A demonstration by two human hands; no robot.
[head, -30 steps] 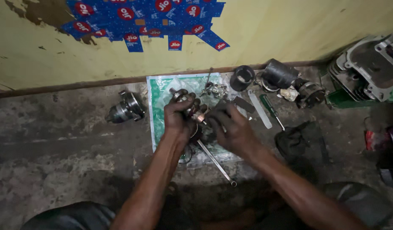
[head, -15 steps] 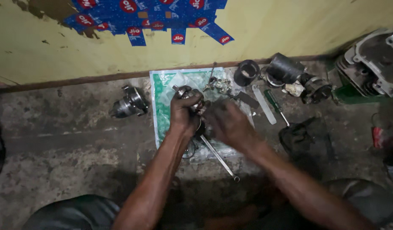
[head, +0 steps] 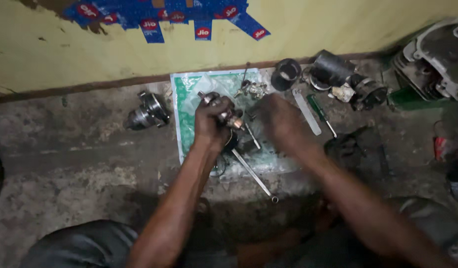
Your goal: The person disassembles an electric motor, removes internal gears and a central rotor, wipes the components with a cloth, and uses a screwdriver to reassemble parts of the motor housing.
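Left hand (head: 212,121) around small motor part (head: 232,120)

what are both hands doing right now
Left hand: closed around a small metal motor part, held over the green sheet.
Right hand: blurred, just right of the part; open or closed cannot be told.
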